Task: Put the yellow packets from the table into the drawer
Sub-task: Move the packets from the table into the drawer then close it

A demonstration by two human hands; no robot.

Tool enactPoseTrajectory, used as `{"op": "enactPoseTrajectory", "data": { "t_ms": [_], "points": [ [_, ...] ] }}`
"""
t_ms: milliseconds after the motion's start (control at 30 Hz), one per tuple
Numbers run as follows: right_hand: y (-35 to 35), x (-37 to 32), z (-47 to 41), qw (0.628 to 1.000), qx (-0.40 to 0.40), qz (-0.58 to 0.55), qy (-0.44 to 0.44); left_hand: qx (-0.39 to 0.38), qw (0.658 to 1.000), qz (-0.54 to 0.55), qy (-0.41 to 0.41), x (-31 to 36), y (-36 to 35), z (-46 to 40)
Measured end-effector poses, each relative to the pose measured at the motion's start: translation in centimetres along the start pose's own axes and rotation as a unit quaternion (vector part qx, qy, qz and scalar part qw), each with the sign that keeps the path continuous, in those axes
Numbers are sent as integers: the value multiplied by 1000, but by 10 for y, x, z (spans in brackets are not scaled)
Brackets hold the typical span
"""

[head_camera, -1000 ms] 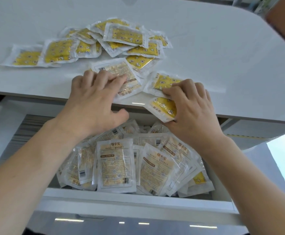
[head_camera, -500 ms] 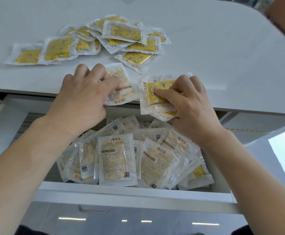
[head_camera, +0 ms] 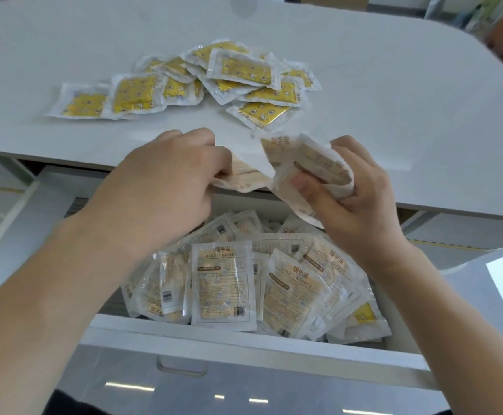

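Both hands lifted off table edge: left hand point(head_camera: 166, 187) pinches packet point(head_camera: 244, 175); right hand point(head_camera: 355, 193) grips bunched packets point(head_camera: 313, 163).

Packets point(head_camera: 184, 82) piled on bench point(head_camera: 394, 100), rear centre. Open drawer point(head_camera: 244, 339) below front edge, more packets point(head_camera: 223, 283) inside.

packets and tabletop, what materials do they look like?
Packets: apparently thin clear plastic film, glossy, judging by the glare, crinkles and sealed translucent borders; the yellow insert could be printed foil or paper, unclear. Tabletop: smooth matte white, probably laminate or painted board; even tone, no grain, rounded corner.
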State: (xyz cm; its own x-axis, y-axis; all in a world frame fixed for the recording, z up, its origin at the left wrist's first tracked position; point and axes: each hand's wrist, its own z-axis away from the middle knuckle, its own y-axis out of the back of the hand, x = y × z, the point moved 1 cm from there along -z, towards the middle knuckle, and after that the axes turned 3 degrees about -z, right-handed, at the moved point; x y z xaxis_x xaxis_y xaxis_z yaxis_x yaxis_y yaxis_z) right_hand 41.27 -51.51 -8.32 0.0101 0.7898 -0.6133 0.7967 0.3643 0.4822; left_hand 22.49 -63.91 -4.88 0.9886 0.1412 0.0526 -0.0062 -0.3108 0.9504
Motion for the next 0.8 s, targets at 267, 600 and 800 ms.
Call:
{"op": "enactPoseTrajectory", "data": {
  "t_ms": [267,600,800],
  "points": [
    [-8,-4,3,946,-144,-183,-225,-159,939,270,139,-34,21,9],
    [-47,-13,5,942,-280,66,-172,-296,924,146,194,-66,-24,16],
    [-67,-19,-11,986,-149,79,-6,-241,946,131,174,-66,-22,16]
  ]
}}
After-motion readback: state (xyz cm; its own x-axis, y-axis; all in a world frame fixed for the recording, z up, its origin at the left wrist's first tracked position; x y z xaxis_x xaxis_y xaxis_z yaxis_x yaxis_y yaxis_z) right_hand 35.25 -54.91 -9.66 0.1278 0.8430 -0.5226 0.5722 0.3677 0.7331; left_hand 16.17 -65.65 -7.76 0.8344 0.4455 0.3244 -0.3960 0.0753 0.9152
